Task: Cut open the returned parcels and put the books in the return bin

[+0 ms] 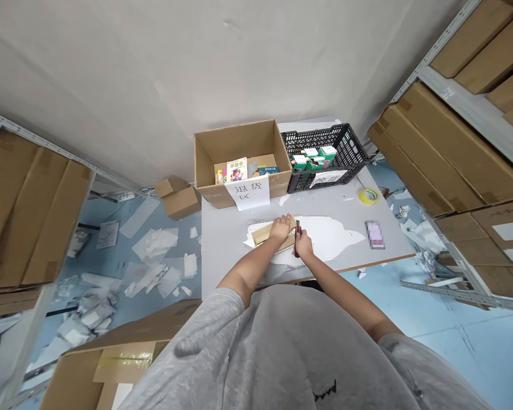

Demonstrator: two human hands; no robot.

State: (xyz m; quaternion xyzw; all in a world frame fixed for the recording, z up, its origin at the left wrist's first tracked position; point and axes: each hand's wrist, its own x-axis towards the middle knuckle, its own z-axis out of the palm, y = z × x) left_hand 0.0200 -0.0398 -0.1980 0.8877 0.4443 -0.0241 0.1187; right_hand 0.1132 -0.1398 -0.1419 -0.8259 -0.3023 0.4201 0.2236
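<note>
1. Head view, pose: both forearms reach forward from gray sleeves and meet at the frame's centre. The left hand lies over a cardboard mailer, its fingers curled on top; whether it grips or only presses, I cannot tell. The right hand is clenched around a utility knife, which stands nearly upright, its red-and-black handle just beside the left hand's fingertips.
2. Materials: the mailer is flat, tan corrugated card, lying on crumpled white wrapping. Both rest on a gray table with a wood-brown front edge.
3. Around the hands, on the table: at 11 o'clock, an open cardboard box holds picture books, with a handwritten Chinese sign on its front. At 1 o'clock is a black plastic crate of green-and-white packets, also signed. At 2 o'clock lies a tape roll; at 3 o'clock, a small oblong, too blurred to tell.
4. Farther out: brown cartons fill metal shelves at 2 o'clock and at 9 o'clock. A small carton sits at 10 o'clock, and paper scraps litter the blue floor at 9 o'clock.
</note>
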